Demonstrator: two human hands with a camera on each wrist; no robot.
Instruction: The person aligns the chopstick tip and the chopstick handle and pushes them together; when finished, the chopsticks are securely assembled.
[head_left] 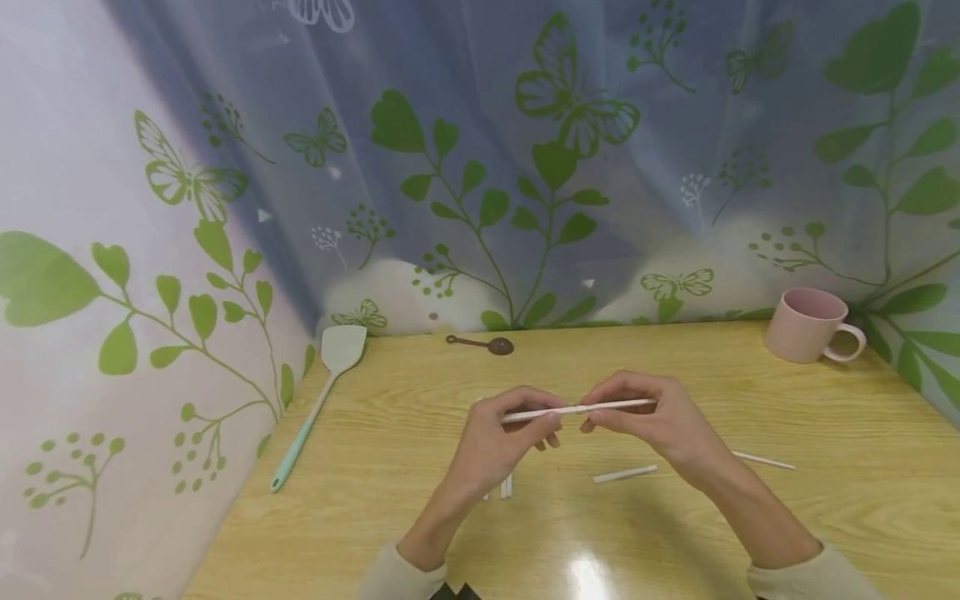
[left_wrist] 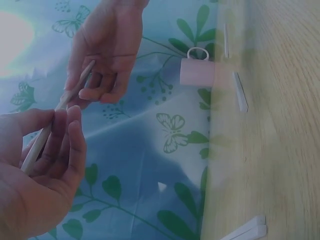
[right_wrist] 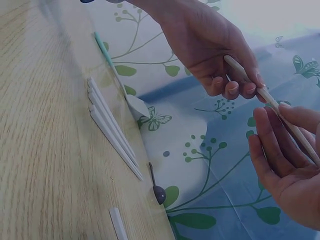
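Observation:
A slim white chopstick (head_left: 570, 409) is held roughly level above the table, across the middle of the head view. My left hand (head_left: 495, 437) pinches its left part between thumb and fingers. With thumb and fingertips, my right hand (head_left: 671, 421) pinches the other part, close beside the left fingertips. A small seam shows between the two hands. Beneath them lie a short thick white stick (head_left: 625, 473) and a thinner white stick (head_left: 763, 460), the latter partly hidden by my right forearm. Several white chopsticks (right_wrist: 112, 127) lie side by side under my left hand, mostly hidden in the head view.
A spatula (head_left: 343, 348) with a mint handle lies along the table's left edge. At the back are a small brown measuring spoon (head_left: 480, 342) and, to the right, a pink mug (head_left: 802, 333). A leaf-patterned curtain (head_left: 480, 167) hangs behind the wooden table (head_left: 360, 517).

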